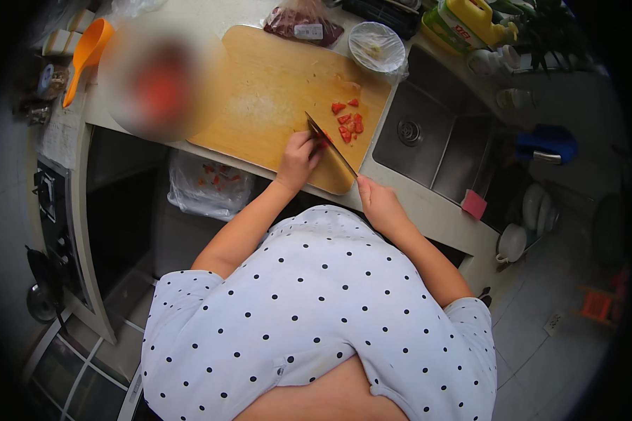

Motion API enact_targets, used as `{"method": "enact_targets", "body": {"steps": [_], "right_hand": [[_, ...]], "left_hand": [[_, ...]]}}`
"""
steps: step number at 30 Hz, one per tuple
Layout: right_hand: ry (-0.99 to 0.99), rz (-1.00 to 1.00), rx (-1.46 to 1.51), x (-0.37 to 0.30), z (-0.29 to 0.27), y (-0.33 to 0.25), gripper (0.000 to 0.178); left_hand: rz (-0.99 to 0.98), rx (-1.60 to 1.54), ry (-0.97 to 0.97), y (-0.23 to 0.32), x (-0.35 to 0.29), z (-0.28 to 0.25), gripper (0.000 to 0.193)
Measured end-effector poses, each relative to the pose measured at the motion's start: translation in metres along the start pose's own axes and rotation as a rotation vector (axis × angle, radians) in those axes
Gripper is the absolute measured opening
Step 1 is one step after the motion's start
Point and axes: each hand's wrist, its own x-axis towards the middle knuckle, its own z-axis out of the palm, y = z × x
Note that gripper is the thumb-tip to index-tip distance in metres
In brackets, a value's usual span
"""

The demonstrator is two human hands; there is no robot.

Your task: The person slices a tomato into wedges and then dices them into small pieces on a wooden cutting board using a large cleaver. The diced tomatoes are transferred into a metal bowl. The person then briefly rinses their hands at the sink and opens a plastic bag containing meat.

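A knife (pixel 335 147) slants over the right part of a wooden cutting board (pixel 260 91), its handle in my right hand (pixel 381 203), which is closed round it. Close against the blade's left side, my left hand (pixel 299 161) has its fingers curled. A bit of red shows by those fingertips, mostly hidden by the fingers and blade. Several cut red vegetable pieces (pixel 345 119) lie on the board just beyond the knife; their exact kind is hard to tell.
To the right is a steel sink (pixel 399 151), with a pink sponge (pixel 473 204) on its near edge. A film-covered bowl (pixel 377 48) and bagged dark red food (pixel 302 27) stand behind the board. An orange ladle (pixel 88 52) lies left. A lined bin (pixel 211 186) sits below the counter.
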Motion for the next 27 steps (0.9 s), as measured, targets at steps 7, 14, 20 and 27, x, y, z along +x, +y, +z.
{"method": "enact_targets", "body": {"steps": [7, 14, 20, 27], "right_hand": [[0.12, -0.16, 0.042, 0.083, 0.037, -0.025, 0.04], [0.04, 0.132, 0.143, 0.031, 0.022, 0.023, 0.043], [0.199, 0.036, 0.109, 0.017, -0.001, 0.017, 0.045], [0.402, -0.099, -0.199, 0.053, -0.006, 0.044, 0.044]], "left_hand": [[-0.037, 0.028, -0.038, -0.002, 0.002, 0.0, 0.022], [-0.048, 0.024, 0.084, 0.007, 0.003, 0.009, 0.016], [-0.046, -0.041, 0.029, 0.002, 0.001, 0.005, 0.018], [-0.033, -0.039, 0.01, 0.008, 0.007, 0.005, 0.022]]}}
